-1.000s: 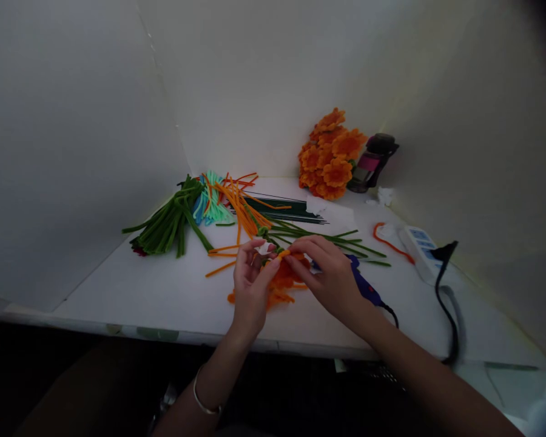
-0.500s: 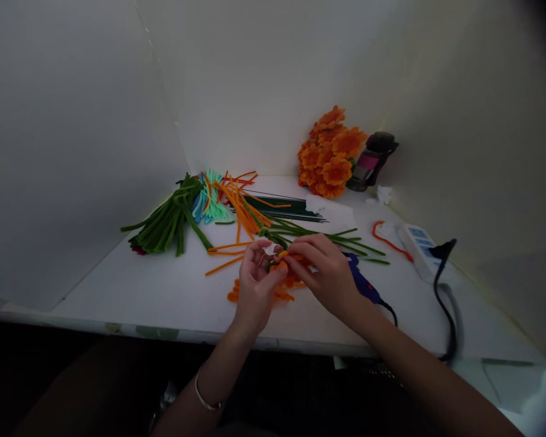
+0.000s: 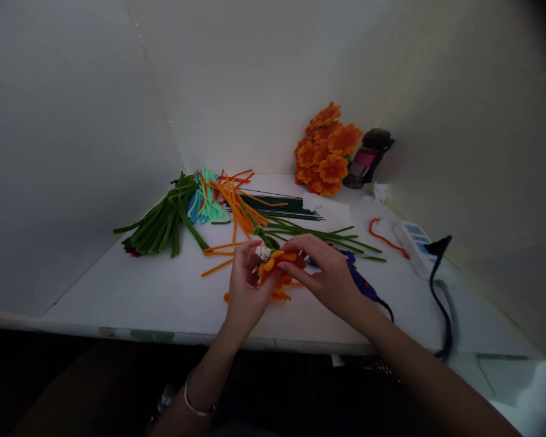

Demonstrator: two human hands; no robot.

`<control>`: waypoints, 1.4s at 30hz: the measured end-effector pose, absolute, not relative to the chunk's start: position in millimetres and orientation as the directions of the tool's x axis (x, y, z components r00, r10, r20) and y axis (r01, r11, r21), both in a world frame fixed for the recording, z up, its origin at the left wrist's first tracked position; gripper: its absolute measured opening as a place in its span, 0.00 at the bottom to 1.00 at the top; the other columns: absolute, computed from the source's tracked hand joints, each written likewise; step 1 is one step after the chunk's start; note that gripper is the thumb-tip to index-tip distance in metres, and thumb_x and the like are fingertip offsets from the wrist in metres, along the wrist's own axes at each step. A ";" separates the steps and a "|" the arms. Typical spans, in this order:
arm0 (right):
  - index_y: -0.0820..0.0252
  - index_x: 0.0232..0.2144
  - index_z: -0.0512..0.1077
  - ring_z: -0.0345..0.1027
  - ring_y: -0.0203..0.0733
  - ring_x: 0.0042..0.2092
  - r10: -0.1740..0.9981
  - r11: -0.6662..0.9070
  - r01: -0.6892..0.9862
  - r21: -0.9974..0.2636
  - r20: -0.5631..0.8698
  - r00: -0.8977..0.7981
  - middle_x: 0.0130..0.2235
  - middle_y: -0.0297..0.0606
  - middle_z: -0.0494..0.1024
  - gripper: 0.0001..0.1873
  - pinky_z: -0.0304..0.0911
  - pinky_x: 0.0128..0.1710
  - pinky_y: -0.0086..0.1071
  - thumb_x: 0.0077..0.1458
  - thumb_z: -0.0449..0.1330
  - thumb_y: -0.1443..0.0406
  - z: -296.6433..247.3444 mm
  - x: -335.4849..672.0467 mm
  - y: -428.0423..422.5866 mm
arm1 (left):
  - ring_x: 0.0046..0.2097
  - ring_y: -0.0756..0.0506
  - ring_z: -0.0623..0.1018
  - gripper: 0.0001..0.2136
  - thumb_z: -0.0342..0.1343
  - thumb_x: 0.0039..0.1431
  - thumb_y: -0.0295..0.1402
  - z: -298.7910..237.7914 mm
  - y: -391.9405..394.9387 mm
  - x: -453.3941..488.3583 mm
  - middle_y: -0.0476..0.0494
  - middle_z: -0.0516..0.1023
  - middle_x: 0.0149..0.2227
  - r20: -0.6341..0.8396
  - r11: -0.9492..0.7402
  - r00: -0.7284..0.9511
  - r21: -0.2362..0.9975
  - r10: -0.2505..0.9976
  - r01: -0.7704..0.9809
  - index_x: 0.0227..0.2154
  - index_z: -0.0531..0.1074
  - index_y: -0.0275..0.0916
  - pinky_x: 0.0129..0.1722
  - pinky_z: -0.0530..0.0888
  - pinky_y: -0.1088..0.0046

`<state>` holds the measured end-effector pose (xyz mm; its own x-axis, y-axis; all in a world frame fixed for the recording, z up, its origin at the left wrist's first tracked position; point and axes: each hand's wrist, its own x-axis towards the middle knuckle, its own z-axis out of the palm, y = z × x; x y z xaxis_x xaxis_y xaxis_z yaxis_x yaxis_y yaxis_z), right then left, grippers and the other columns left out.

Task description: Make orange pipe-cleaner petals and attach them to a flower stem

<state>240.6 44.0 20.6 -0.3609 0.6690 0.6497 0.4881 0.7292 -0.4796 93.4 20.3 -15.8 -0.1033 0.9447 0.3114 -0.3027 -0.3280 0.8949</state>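
Note:
My left hand [image 3: 244, 286] and my right hand [image 3: 328, 272] meet over the white table [image 3: 131, 291], both pinching a small orange pipe-cleaner flower [image 3: 273, 263] with a green stem end behind it. Fingers of both hands are closed on its petals. Under the hands lie more orange pipe-cleaner pieces [image 3: 279, 295]. A blue glue gun [image 3: 361, 284] lies just right of my right hand.
Bundles of green [image 3: 161, 220], teal [image 3: 205, 203] and orange pipe cleaners [image 3: 234, 206] and dark green wires [image 3: 284, 208] lie at the back. A bunch of finished orange flowers [image 3: 325, 152] leans in the corner beside a dark holder [image 3: 368, 158]. A power strip [image 3: 414, 238] with a black cable [image 3: 441, 291] sits right.
The hands have turned the orange flower so its petals face up more, and they sit slightly further left. The camera view shifted a little.

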 end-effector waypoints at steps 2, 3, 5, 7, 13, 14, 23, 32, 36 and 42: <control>0.56 0.42 0.68 0.70 0.39 0.37 0.695 0.713 0.431 -0.553 0.636 -0.334 0.40 0.38 0.74 0.15 0.69 0.37 0.34 0.51 0.64 0.63 21.1 244.4 44.1 | 0.41 0.49 0.74 0.21 0.64 0.47 0.28 -14.3 21.1 92.5 0.47 0.72 0.40 0.304 -0.332 -0.133 0.879 0.943 -0.341 0.43 0.63 0.44 0.41 0.73 0.75; 0.56 0.43 0.68 0.70 0.39 0.37 0.708 0.702 0.418 -0.577 0.632 -0.316 0.41 0.39 0.74 0.18 0.70 0.37 0.34 0.50 0.65 0.63 20.8 246.8 44.2 | 0.41 0.49 0.75 0.21 0.64 0.47 0.27 -13.8 21.4 91.7 0.48 0.72 0.39 0.295 -0.332 -0.155 0.874 0.943 -0.354 0.43 0.63 0.43 0.41 0.73 0.74; 0.55 0.44 0.67 0.70 0.39 0.39 0.726 0.681 0.426 -0.596 0.625 -0.288 0.43 0.39 0.73 0.18 0.70 0.38 0.35 0.50 0.65 0.64 19.4 251.2 44.0 | 0.41 0.49 0.75 0.21 0.65 0.46 0.27 -13.7 21.8 90.1 0.47 0.72 0.39 0.280 -0.339 -0.204 0.866 0.938 -0.369 0.42 0.64 0.43 0.41 0.73 0.74; 0.56 0.44 0.68 0.70 0.40 0.40 0.733 0.671 0.449 -0.589 0.616 -0.288 0.43 0.39 0.73 0.17 0.70 0.37 0.35 0.50 0.64 0.65 17.8 254.1 43.6 | 0.40 0.50 0.74 0.21 0.64 0.46 0.26 -14.1 22.0 89.3 0.47 0.72 0.39 0.287 -0.363 -0.245 0.857 0.926 -0.367 0.43 0.64 0.42 0.41 0.73 0.75; 0.57 0.42 0.69 0.69 0.38 0.40 0.693 0.712 0.447 -0.541 0.644 -0.325 0.41 0.38 0.75 0.12 0.68 0.37 0.32 0.54 0.61 0.68 20.4 251.4 41.2 | 0.40 0.52 0.74 0.21 0.63 0.48 0.24 -15.1 20.4 91.8 0.47 0.72 0.40 0.365 -0.450 -0.282 0.819 0.887 -0.356 0.44 0.64 0.43 0.41 0.72 0.78; 0.57 0.42 0.69 0.69 0.38 0.40 0.679 0.724 0.444 -0.528 0.658 -0.324 0.41 0.37 0.75 0.12 0.68 0.37 0.32 0.54 0.61 0.69 22.0 250.5 40.0 | 0.40 0.52 0.74 0.21 0.62 0.48 0.24 -14.9 19.6 92.1 0.47 0.72 0.40 0.373 -0.460 -0.287 0.812 0.882 -0.359 0.44 0.64 0.43 0.42 0.72 0.78; 0.54 0.42 0.69 0.70 0.40 0.43 0.533 0.808 0.464 -0.364 0.787 -0.310 0.40 0.37 0.76 0.16 0.67 0.43 0.34 0.52 0.62 0.73 32.8 249.7 21.7 | 0.38 0.51 0.75 0.22 0.65 0.45 0.26 -14.3 17.7 95.1 0.50 0.72 0.38 0.371 -0.456 -0.266 0.761 0.890 -0.461 0.43 0.65 0.46 0.38 0.74 0.77; 0.52 0.44 0.68 0.71 0.37 0.38 0.764 0.643 0.373 -0.669 0.593 -0.254 0.42 0.35 0.74 0.17 0.70 0.39 0.33 0.51 0.64 0.67 22.3 255.1 27.2 | 0.45 0.47 0.73 0.21 0.65 0.44 0.26 -11.1 11.3 105.6 0.46 0.69 0.47 0.082 -0.164 -0.150 0.702 0.985 -0.693 0.43 0.67 0.44 0.44 0.72 0.72; 0.50 0.46 0.68 0.70 0.37 0.42 0.774 0.633 0.303 -0.712 0.575 -0.266 0.44 0.34 0.73 0.20 0.69 0.43 0.32 0.50 0.65 0.68 21.5 254.3 27.9 | 0.43 0.49 0.73 0.20 0.63 0.44 0.24 -9.3 8.8 107.1 0.48 0.70 0.44 0.083 -0.158 -0.139 0.678 0.987 -0.718 0.42 0.67 0.44 0.43 0.72 0.74; 0.50 0.44 0.68 0.70 0.36 0.42 0.788 0.615 0.227 -0.755 0.573 -0.226 0.43 0.33 0.73 0.19 0.70 0.43 0.31 0.51 0.63 0.71 21.8 251.3 30.0 | 0.44 0.50 0.73 0.20 0.62 0.44 0.23 -9.4 8.0 109.7 0.49 0.70 0.43 0.085 -0.146 -0.121 0.690 0.989 -0.709 0.41 0.67 0.43 0.45 0.72 0.75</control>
